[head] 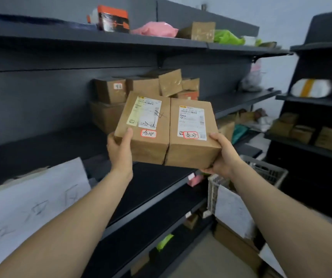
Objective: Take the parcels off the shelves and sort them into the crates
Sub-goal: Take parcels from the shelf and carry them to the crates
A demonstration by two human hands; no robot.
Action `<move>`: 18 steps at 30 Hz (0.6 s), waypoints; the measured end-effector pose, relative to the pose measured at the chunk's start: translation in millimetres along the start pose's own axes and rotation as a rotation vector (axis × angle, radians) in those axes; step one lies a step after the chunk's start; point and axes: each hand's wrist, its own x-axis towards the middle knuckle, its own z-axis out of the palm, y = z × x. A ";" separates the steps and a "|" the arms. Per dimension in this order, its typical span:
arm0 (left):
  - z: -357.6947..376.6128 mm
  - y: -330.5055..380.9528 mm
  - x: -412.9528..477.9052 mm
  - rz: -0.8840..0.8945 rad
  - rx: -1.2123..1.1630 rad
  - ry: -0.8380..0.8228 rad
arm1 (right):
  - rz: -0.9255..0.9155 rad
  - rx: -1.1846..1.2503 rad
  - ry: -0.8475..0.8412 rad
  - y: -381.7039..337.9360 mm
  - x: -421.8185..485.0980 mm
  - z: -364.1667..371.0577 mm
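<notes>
Two brown cardboard parcels are held side by side in front of the dark shelves, touching along one edge. My left hand [119, 149] grips the left parcel [151, 145] at its near left corner, thumb on top. My right hand [222, 155] grips the right parcel [189, 151] at its near right corner, fingers under it. Each parcel carries a white shipping label and a small red-bordered sticker with handwriting. Behind them a pile of brown parcels [141, 89] lies on the middle shelf [241, 99]. A grey slotted crate [269, 169] stands low at the right, partly hidden by my right forearm.
The top shelf holds an orange-and-black box [114, 21], a pink bag [155, 29], a brown box [201, 31] and a green bag [228, 38]. A second dark rack [321, 117] at right carries more parcels. A white paper sign [30, 201] hangs at lower left. Boxes sit on the floor [235, 243].
</notes>
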 end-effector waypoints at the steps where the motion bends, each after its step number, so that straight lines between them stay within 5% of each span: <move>1: 24.4 -15.2 -4.3 -0.050 -0.001 -0.028 | 0.009 -0.002 0.061 -5.3 0.2 -27.1; 11: 277.3 -218.2 -105.5 -0.586 0.062 -0.335 | 0.163 -0.058 0.634 -45.4 -12.2 -347.3; 18: 385.8 -322.6 -155.6 -0.642 0.315 -0.532 | 0.090 -0.079 0.975 -21.2 2.5 -501.2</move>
